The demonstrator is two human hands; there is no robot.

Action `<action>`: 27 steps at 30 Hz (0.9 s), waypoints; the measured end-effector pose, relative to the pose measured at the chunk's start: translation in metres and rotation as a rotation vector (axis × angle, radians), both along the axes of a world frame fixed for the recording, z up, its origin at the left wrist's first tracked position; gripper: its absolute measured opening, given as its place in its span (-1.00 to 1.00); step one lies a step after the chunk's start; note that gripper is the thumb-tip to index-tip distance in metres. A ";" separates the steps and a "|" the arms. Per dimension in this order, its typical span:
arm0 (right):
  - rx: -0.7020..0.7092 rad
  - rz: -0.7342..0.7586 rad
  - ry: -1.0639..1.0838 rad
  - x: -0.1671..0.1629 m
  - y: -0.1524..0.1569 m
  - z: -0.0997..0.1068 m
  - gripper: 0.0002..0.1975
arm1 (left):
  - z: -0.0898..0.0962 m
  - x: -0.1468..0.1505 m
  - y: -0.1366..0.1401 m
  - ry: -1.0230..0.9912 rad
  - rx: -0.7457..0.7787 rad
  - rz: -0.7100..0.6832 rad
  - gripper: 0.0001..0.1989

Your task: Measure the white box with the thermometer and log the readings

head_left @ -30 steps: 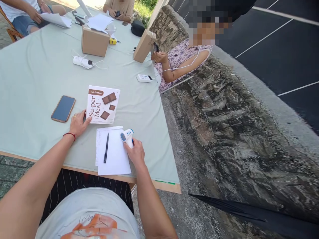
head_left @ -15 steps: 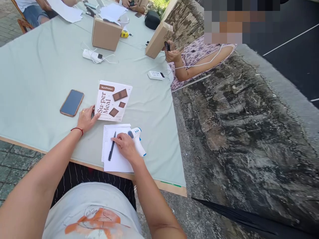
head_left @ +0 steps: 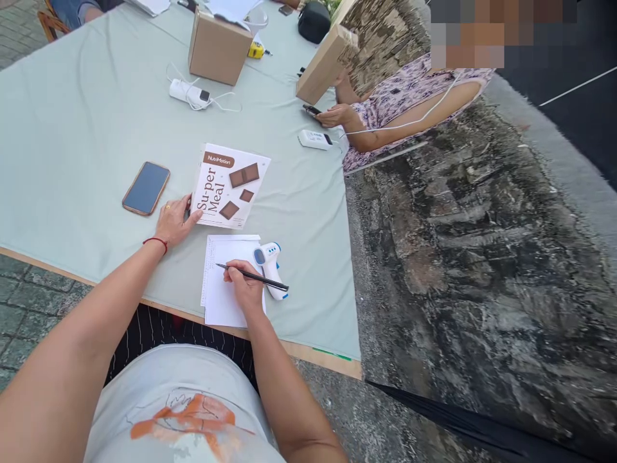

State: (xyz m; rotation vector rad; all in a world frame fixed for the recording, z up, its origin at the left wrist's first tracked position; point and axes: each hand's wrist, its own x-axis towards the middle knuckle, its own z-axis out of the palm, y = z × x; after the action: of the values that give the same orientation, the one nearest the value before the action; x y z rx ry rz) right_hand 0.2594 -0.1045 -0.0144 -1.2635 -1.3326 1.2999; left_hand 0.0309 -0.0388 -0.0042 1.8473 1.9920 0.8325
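My right hand (head_left: pixel 247 286) is closed around a black pen (head_left: pixel 263 278), its tip over the white sheets of paper (head_left: pixel 224 308). Small print runs along the left margin of the paper. Just right of that hand lies a white and blue infrared thermometer (head_left: pixel 270 263), partly overlapped by the pen. With my left hand (head_left: pixel 176 222) I grip the lower left edge of a white box (head_left: pixel 234 190) marked "Su-per Meal", thumb on its front and fingers mostly hidden behind. A smartphone (head_left: pixel 146 188) lies left of the box.
On the pale green tablecloth (head_left: pixel 87 128) are a white device with a cable (head_left: pixel 187 94), a cardboard box (head_left: pixel 219 48), a yellow tape measure (head_left: pixel 256 50) and a black case (head_left: pixel 313 21). At the right edge, another person's hand (head_left: pixel 335 117) holds a phone near a white power bank (head_left: pixel 315 139).
The pen, lying on the paper before, is now in my right hand, slanting to the right. My left hand stays on the box. The person at right has lowered the phone. The view has shifted slightly.
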 end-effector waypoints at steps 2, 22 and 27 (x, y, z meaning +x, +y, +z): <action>-0.026 -0.061 -0.038 -0.009 -0.004 -0.004 -0.84 | 0.001 0.000 0.000 0.001 -0.005 0.002 -0.41; 0.064 -0.028 -0.170 -0.016 -0.010 -0.016 -0.90 | -0.002 0.001 0.000 0.014 0.021 -0.003 -0.40; 0.082 -0.025 -0.177 -0.016 -0.010 -0.016 -0.91 | -0.003 0.000 0.000 0.012 0.016 -0.005 -0.40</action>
State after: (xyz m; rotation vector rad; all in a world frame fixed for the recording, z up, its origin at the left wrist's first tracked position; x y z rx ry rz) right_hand 0.2432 -0.1146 -0.0309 -1.3578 -1.4739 1.1255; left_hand 0.0313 -0.0384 -0.0068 1.8694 1.9932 0.8402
